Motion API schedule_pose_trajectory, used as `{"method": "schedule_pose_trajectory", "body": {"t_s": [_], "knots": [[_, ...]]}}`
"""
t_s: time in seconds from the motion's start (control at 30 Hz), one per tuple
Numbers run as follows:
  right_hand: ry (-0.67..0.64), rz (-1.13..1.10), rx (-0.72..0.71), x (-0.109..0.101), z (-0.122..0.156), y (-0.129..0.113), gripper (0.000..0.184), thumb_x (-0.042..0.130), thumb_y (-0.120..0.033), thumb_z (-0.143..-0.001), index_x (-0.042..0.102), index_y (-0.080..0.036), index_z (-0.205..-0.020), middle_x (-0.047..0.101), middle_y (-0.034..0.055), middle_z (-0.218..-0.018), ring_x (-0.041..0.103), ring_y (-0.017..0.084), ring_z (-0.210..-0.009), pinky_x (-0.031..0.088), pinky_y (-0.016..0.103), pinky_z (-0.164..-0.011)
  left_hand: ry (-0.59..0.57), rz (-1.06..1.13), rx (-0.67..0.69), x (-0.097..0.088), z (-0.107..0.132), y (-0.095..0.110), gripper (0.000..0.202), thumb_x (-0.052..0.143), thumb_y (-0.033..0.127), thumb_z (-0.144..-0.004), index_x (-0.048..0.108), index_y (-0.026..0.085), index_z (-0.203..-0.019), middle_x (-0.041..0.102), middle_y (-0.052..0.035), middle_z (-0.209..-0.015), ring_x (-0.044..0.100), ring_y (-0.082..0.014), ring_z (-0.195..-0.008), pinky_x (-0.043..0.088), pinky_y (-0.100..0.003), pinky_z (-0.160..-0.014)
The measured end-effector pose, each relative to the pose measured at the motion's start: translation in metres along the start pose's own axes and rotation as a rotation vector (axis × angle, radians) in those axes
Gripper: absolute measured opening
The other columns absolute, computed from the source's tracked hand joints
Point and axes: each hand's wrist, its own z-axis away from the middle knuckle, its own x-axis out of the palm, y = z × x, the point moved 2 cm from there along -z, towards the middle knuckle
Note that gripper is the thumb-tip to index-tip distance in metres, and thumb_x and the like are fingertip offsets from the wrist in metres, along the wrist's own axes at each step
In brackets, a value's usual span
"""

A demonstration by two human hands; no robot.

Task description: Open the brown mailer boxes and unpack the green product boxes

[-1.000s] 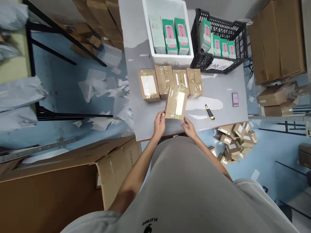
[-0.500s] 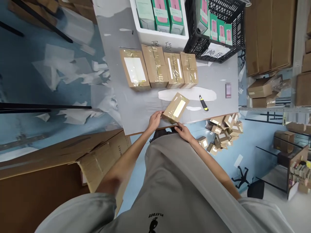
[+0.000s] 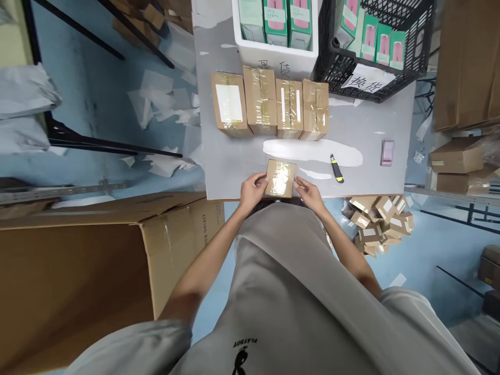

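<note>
A small taped cardboard box (image 3: pixel 280 178) stands on end at the near edge of the grey table (image 3: pixel 363 120). My left hand (image 3: pixel 252 189) grips its left side with curled fingers. My right hand (image 3: pixel 310 191) holds its right side the same way. Behind it, several taped cardboard boxes (image 3: pixel 269 105) lie side by side in a row across the table.
A yellow-and-black utility knife (image 3: pixel 336 169) lies right of the held box, a phone (image 3: pixel 387 152) further right. A white foam bin (image 3: pixel 276 31) and black crate (image 3: pixel 375 47) hold green boxes at the back. Small boxes (image 3: pixel 380 221) are piled on the floor right; a large open carton (image 3: pixel 89 271) stands left.
The box was lifted and tilted over the table a second ago; both hands have brought it down to the near edge, where it now stands upright between them.
</note>
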Motion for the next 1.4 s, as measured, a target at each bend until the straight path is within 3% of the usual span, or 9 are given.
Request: {"method": "schedule_pose_trajectory", "body": {"t_s": [0.17, 0.3, 0.47, 0.6, 0.67, 0.8, 1.0, 1.1, 1.4], "knots": [[-0.024, 0.212, -0.026, -0.022, -0.026, 0.012, 0.061, 0.088, -0.057, -0.102, 0.084, -0.03, -0.156, 0.086, 0.0093, -0.154, 0.081, 0.041, -0.142, 0.055, 0.064, -0.139, 0.042, 0.088, -0.069, 0.033, 0.017, -0.017, 0.057, 0.084, 0.053, -0.1, 0.083, 0.013, -0.141, 0.083, -0.0205, -0.145, 0.084, -0.0322, -0.105, 0.071, -0.048, -0.101], [-0.065, 0.284, -0.085, -0.032, -0.034, 0.017, 0.066, 0.084, -0.055, -0.104, 0.078, -0.03, -0.165, 0.086, 0.0091, -0.151, 0.077, 0.042, -0.147, 0.051, 0.063, -0.142, 0.088, 0.092, -0.048, 0.046, 0.021, -0.016, 0.057, 0.084, 0.057, -0.102, 0.083, 0.017, -0.143, 0.079, -0.0193, -0.152, 0.084, -0.0307, -0.109, 0.071, -0.046, -0.102], [-0.01, 0.392, -0.26, -0.032, -0.038, 0.012, 0.074, 0.071, -0.063, -0.113, 0.064, -0.027, -0.177, 0.055, 0.0128, -0.189, 0.048, 0.039, -0.179, 0.036, 0.059, -0.153, 0.043, 0.096, 0.047, 0.063, 0.008, 0.001, 0.057, 0.082, 0.06, -0.106, 0.084, 0.019, -0.146, 0.078, -0.0175, -0.152, 0.082, -0.0288, -0.111, 0.071, -0.045, -0.105], [0.108, 0.462, -0.213, -0.044, -0.044, 0.016, 0.102, 0.084, -0.078, -0.102, 0.054, -0.022, -0.182, 0.028, 0.0189, -0.201, 0.024, 0.043, -0.19, 0.028, 0.064, -0.155, -0.133, 0.169, 0.125, 0.086, -0.002, 0.004, 0.049, 0.073, 0.06, -0.112, 0.088, 0.023, -0.14, 0.08, -0.0146, -0.153, 0.08, -0.0342, -0.135, 0.066, -0.05, -0.121], [0.147, 0.44, -0.159, -0.06, -0.049, 0.023, 0.111, 0.088, -0.078, -0.097, 0.049, -0.023, -0.184, 0.028, 0.0192, -0.201, 0.02, 0.043, -0.191, 0.028, 0.064, -0.155, -0.088, 0.129, 0.083, 0.095, -0.01, -0.007, 0.043, 0.077, 0.05, -0.109, 0.088, 0.022, -0.139, 0.078, -0.0162, -0.158, 0.072, -0.0379, -0.152, 0.06, -0.053, -0.13], [0.184, 0.386, -0.071, -0.098, -0.059, 0.041, 0.104, 0.09, -0.067, -0.097, 0.052, -0.021, -0.183, 0.043, 0.0198, -0.195, 0.033, 0.042, -0.186, 0.029, 0.064, -0.154, 0.065, 0.086, -0.204, 0.108, -0.027, -0.038, 0.066, 0.092, 0.033, -0.091, 0.079, 0.015, -0.152, 0.065, -0.027, -0.176, 0.055, -0.0462, -0.172, 0.044, -0.063, -0.144], [0.148, 0.199, -0.007, -0.125, -0.064, 0.065, 0.092, 0.086, -0.059, -0.097, 0.061, -0.022, -0.177, 0.072, 0.0154, -0.174, 0.065, 0.036, -0.164, 0.049, 0.056, -0.144, -0.136, 0.256, -0.245, 0.136, -0.037, -0.045, 0.052, 0.092, 0.041, -0.089, 0.085, 0.013, -0.132, 0.084, -0.0243, -0.149, 0.077, -0.0423, -0.147, 0.059, -0.06, -0.132], [0.06, 0.074, 0.006, -0.115, -0.066, 0.077, 0.099, 0.083, -0.07, -0.095, 0.059, -0.025, -0.181, 0.073, 0.0126, -0.174, 0.072, 0.036, -0.157, 0.056, 0.056, -0.138, -0.12, 0.272, -0.22, 0.125, -0.032, -0.039, 0.051, 0.091, 0.041, -0.089, 0.085, 0.014, -0.132, 0.087, -0.019, -0.144, 0.08, -0.0389, -0.141, 0.062, -0.057, -0.129], [-0.21, 0.094, -0.15, -0.045, -0.106, 0.099, 0.106, 0.071, -0.09, -0.097, 0.065, -0.022, -0.177, 0.063, 0.0139, -0.184, 0.071, 0.041, -0.161, 0.054, 0.058, -0.141, 0.211, 0.181, -0.252, 0.035, -0.026, -0.042, 0.047, 0.073, 0.027, -0.091, 0.083, 0.015, -0.136, 0.086, -0.0156, -0.148, 0.08, -0.0322, -0.138, 0.061, -0.047, -0.129]]}}
